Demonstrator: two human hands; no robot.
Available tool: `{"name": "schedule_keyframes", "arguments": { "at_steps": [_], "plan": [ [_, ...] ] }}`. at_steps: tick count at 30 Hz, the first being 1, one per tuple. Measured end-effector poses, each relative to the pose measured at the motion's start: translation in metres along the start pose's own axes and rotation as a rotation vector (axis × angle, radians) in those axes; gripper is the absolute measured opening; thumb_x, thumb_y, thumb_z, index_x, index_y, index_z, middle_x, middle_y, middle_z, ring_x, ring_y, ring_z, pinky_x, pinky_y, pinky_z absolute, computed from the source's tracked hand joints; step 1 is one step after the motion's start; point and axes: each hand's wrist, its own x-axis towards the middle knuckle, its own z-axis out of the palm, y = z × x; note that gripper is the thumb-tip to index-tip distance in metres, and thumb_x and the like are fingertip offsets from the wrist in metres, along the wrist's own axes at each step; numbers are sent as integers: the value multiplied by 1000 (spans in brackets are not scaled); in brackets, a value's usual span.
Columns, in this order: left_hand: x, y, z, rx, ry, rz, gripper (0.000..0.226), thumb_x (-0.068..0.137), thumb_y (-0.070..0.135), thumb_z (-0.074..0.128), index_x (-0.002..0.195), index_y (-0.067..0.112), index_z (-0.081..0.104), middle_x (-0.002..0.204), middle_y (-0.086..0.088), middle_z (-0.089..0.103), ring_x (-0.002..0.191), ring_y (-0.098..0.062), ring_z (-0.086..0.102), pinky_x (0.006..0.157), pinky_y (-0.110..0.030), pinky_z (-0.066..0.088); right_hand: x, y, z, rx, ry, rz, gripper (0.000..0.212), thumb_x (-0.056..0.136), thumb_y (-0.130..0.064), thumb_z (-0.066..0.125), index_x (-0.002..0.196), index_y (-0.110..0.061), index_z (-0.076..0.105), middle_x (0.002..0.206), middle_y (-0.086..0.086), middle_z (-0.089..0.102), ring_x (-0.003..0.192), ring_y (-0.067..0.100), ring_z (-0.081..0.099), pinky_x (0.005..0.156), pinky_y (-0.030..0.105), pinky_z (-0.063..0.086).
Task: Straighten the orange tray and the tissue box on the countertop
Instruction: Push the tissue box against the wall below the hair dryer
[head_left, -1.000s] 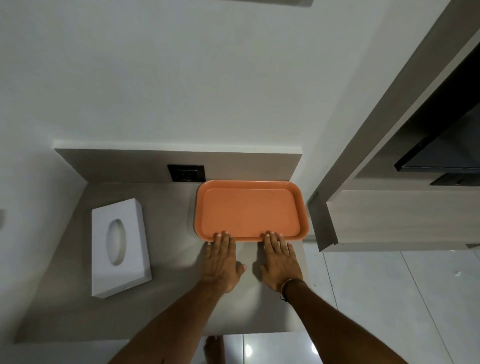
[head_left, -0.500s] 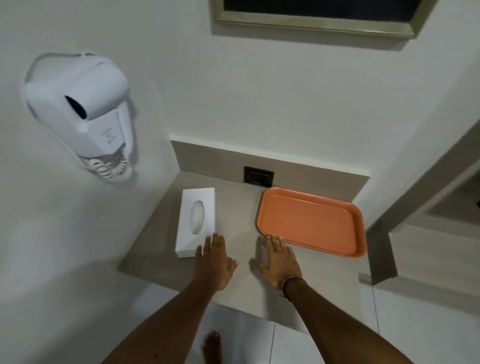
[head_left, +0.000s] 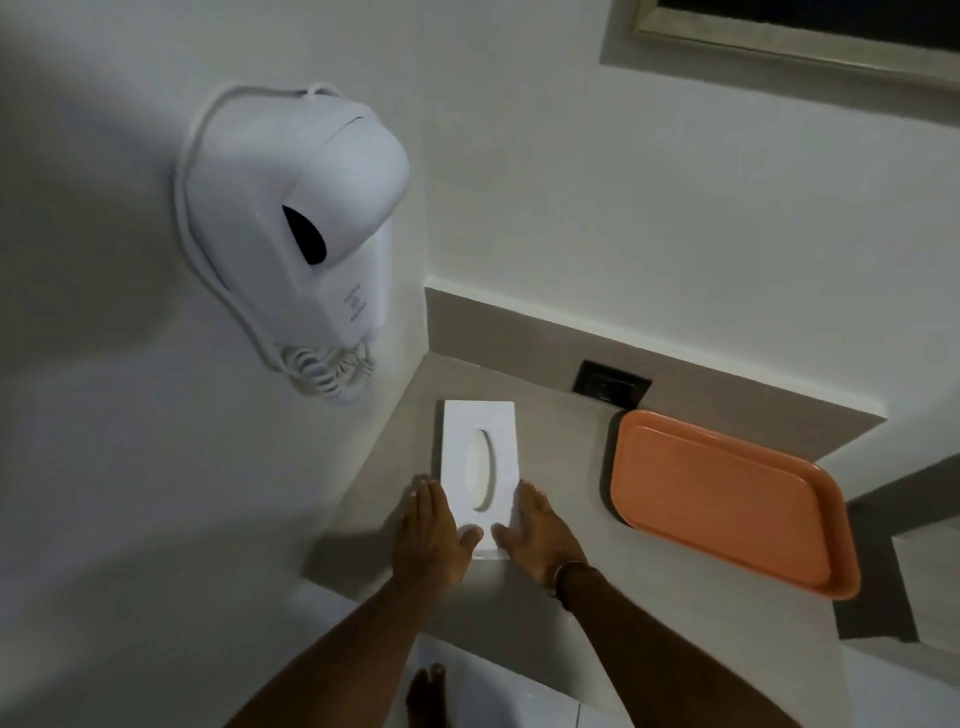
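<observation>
The white tissue box (head_left: 480, 457) lies flat on the grey countertop (head_left: 561, 467), its long side running away from me. My left hand (head_left: 428, 530) presses flat against the box's left near side, thumb on its near end. My right hand (head_left: 537, 530) lies against the right near side, thumb also on the near end. Both hands clasp the box between them. The orange tray (head_left: 727, 493) sits empty to the right, by the backsplash, untouched.
A white wall-mounted hair dryer (head_left: 306, 244) with a coiled cord hangs on the left wall above the counter. A black socket (head_left: 612, 389) sits in the backsplash. The counter's near edge drops to a tiled floor, where my foot (head_left: 426, 696) shows.
Both hands left the tray's near edge and moved left to the tissue box, now clasping it. The view swung left and up, bringing the hair dryer close.
</observation>
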Motion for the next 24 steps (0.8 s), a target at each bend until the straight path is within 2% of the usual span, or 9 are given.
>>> {"name": "schedule_keyframes", "arguments": {
  "at_steps": [2,7,9,19,24],
  "plan": [
    [4,-2,2,-105,-68,-21,97,95,59,47,158,11,-8,171,-9,-3,157,-31,8,127,-45,20,1,-2,5,141,-15,30,90,97,-57,53,163,-24,3,172,-1,15,155,27,24,125,44,25],
    [7,2,5,-349,-57,-53,90,92,41,65,157,16,9,163,-7,31,145,-30,40,116,-47,43,-1,-7,6,345,19,37,81,97,-35,65,161,-27,17,159,-1,44,144,29,45,117,48,41],
    [9,1,4,-410,-51,-62,86,90,37,69,156,17,15,157,-6,39,141,-29,45,112,-49,48,-1,-8,6,390,35,30,79,95,-29,67,160,-26,22,155,-1,48,142,28,47,115,50,43],
    [64,-7,-34,-458,-5,-73,80,87,35,72,151,21,26,150,-6,48,135,-29,51,109,-49,50,51,-49,-13,412,66,2,74,93,-26,71,156,-25,30,150,0,52,137,29,51,112,51,46],
    [101,-13,-50,-483,-25,-67,84,87,37,72,153,22,23,155,-5,44,140,-31,47,113,-54,45,84,-69,-21,401,74,13,73,93,-28,72,154,-23,32,149,3,52,137,32,50,112,55,45]
  ]
}}
